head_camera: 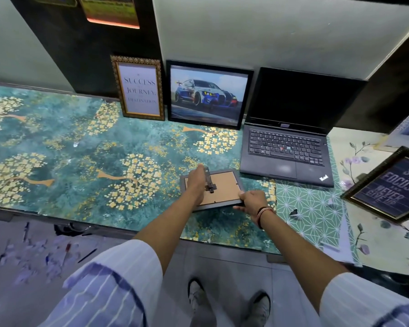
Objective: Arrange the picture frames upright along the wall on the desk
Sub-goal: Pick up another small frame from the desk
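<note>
Striped sleeves fill the bottom of the view, and both bare forearms reach forward from them over the desk. Between the hands lies a small frame, face down, its brown backing up. Left hand comes in palm down across the frame's left side, fingers closed on the dark stand leg, which tilts up off the backing. Right hand, a thread band at its wrist, is curled over the frame's near right corner, fingers pinching the edge. Beyond the fingertips, two frames stand upright against the wall: the quote frame with a gold border and, just beside it, the car frame. An open laptop sits right of those. Far right of the right hand, another dark frame lies tilted.
</note>
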The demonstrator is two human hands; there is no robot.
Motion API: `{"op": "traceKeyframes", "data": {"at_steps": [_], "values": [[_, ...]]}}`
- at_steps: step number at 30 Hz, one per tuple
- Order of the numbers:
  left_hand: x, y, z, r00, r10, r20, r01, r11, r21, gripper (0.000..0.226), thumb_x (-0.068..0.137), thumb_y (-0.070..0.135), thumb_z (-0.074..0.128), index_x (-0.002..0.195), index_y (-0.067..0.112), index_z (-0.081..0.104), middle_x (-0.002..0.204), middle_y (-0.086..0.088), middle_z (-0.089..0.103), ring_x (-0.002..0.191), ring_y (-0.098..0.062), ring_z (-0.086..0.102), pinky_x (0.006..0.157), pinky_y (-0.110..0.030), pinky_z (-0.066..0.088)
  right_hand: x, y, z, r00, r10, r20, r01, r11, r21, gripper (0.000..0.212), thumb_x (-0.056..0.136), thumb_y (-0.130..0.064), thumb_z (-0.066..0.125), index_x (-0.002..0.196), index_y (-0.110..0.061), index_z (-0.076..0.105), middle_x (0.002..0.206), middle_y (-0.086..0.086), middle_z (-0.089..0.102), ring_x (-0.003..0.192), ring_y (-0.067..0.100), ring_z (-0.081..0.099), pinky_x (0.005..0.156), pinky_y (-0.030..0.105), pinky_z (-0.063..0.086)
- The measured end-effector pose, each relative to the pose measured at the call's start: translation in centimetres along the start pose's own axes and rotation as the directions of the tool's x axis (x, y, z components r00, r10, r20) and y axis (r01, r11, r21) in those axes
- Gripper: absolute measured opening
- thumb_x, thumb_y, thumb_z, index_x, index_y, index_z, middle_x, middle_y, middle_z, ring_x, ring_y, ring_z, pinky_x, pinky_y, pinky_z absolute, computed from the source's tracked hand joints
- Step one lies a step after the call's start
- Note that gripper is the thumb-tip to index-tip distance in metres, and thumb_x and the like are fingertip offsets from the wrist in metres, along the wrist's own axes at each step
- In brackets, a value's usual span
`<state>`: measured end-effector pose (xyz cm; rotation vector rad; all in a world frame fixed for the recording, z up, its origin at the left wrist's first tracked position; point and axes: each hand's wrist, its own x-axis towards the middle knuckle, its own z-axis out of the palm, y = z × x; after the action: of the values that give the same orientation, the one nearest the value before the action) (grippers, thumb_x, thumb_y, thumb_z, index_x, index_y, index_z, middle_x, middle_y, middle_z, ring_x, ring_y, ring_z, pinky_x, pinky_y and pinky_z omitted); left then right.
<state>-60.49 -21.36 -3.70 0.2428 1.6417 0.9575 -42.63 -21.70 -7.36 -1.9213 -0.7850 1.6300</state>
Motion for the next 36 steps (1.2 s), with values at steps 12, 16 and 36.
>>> {"op": "traceKeyframes", "data": {"at_steps": [12,16,36], "values": [[2.7,-0.4,-6.8,0.977,0.206,-0.047,-0.199,0.973,0.116,0.038,0.102,0.035,0.05,0.112,0.006,0.072,0.112,-0.016,0.073,0.089,-0.021,0.058,0.081,-0.037,0.045,-1.4,-5.8,0.2,0.989,-0.146,0.029,0.144,0.986,0.081,0.009,0.09,0.0,0.063,0.099,0.002,0.062,0.087,0.017,0.062,0.049,0.024,0.065,0.046,0.027,0.058],[1.9,-0.8,-8.5,0.968,0.251,0.03,-0.252,0.965,0.069,0.053,0.109,0.05,0.033,0.105,0.017,0.074,0.125,-0.01,0.074,0.124,-0.026,0.062,0.114,-0.047,0.037,-1.4,-8.7,1.9,0.983,-0.184,-0.029,0.186,0.973,0.139,0.019,0.091,-0.017,0.067,0.091,0.001,0.06,0.07,0.014,0.066,0.042,0.022,0.064,0.057,0.033,0.061],[2.0,-2.3,-6.7,0.963,0.268,0.017,-0.267,0.962,-0.066,0.079,0.105,0.064,0.006,0.155,0.022,0.051,0.159,-0.007,0.05,0.15,-0.027,0.04,0.123,-0.047,0.026,1.8,-7.7,4.9,0.891,-0.356,0.28,0.423,0.876,-0.23,0.067,0.101,-0.062,0.019,0.16,-0.029,0.018,0.168,-0.007,0.018,0.154,0.015,0.018,0.125,0.048,0.016]]}}
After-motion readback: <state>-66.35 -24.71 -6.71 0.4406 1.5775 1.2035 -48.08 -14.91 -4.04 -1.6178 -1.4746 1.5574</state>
